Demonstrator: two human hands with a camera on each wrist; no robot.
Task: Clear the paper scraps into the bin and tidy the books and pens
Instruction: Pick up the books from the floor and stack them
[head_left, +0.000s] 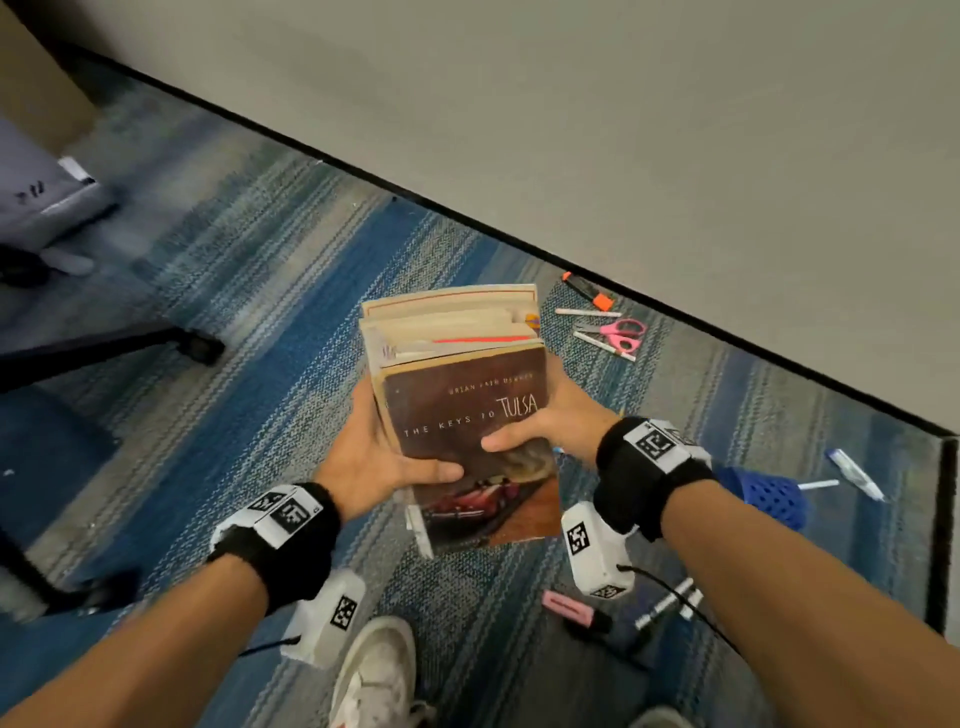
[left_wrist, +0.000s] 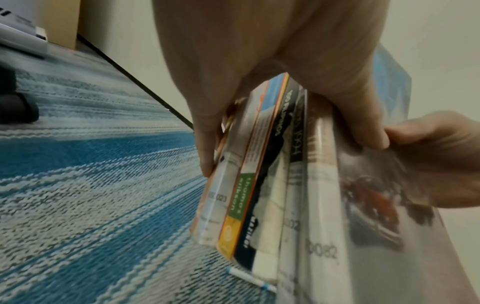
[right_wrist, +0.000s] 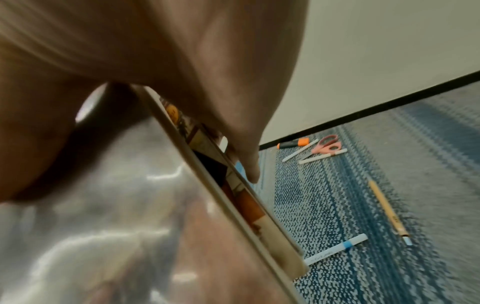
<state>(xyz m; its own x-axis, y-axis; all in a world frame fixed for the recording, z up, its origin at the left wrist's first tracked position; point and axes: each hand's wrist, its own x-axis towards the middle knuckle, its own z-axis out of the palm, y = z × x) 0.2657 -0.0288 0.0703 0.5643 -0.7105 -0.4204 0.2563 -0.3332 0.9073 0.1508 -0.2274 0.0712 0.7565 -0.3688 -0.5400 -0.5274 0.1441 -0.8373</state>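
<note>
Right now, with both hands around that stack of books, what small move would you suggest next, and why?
Probably square the stack of books: the left hand and right hand grip it clear of the carpet, but its edges sit uneven. The pens can wait.

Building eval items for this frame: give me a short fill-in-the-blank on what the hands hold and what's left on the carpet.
1. Both the left hand and the right hand grip a stack of ____.
2. The top brown cover reads "The Keys to ____".
3. The pink-handled scissors lie on the striped blue carpet near the ____.
4. The highlighter beside the scissors has an ____ cap.

Missing words: books; Tulsa; wall; orange
</note>
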